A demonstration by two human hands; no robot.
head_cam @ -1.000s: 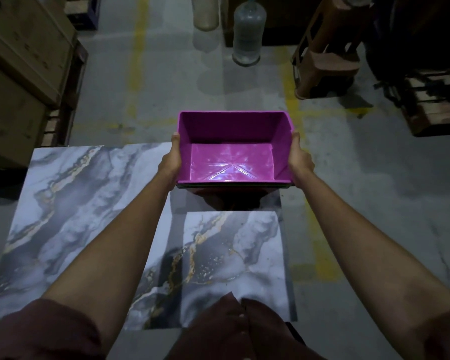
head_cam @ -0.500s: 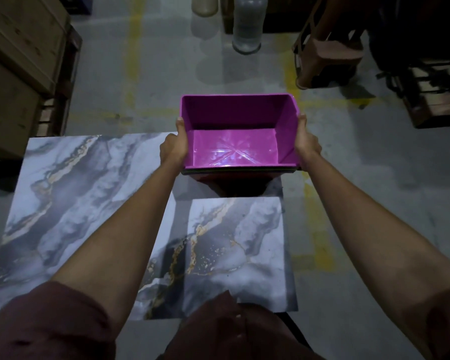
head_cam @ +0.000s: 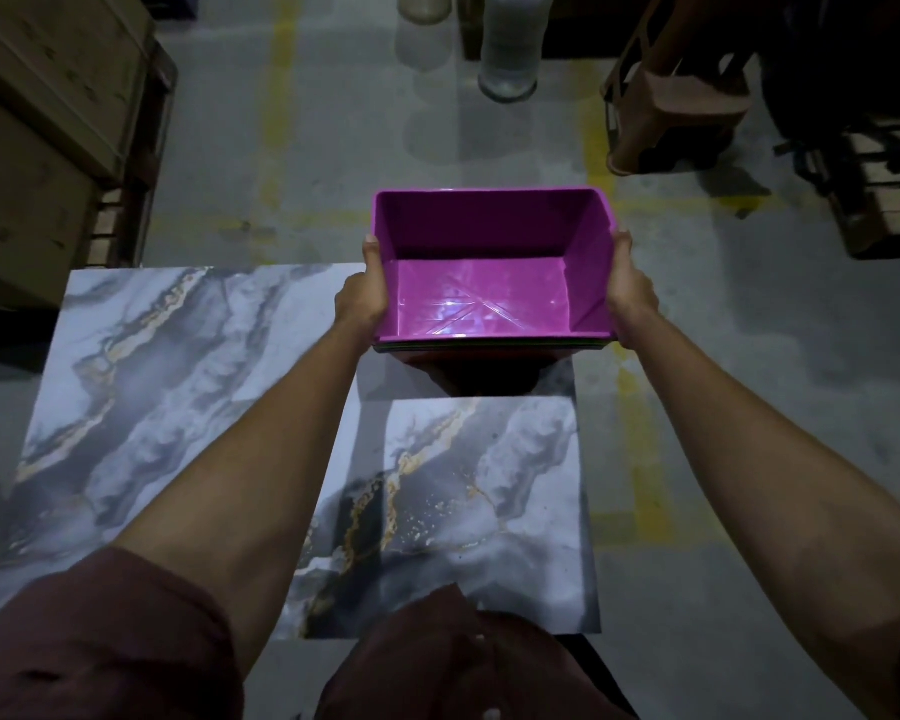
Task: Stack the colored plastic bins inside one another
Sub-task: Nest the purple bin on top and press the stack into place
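2 hands grip bin stack [head_cam: 484, 298] | left hand [head_cam: 360, 298] left wall | right hand [head_cam: 631, 288] right wall | fingers clenched

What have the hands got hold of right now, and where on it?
Both hold the nested bin stack, purple bin on top: left hand on its left side wall, right hand on its right side wall.

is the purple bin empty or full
Empty: the purple bin shows a bare floor and walls, nothing inside.

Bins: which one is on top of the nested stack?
The purple bin. Its whole inside shows; the others appear only as thin green and red rim edges beneath it.
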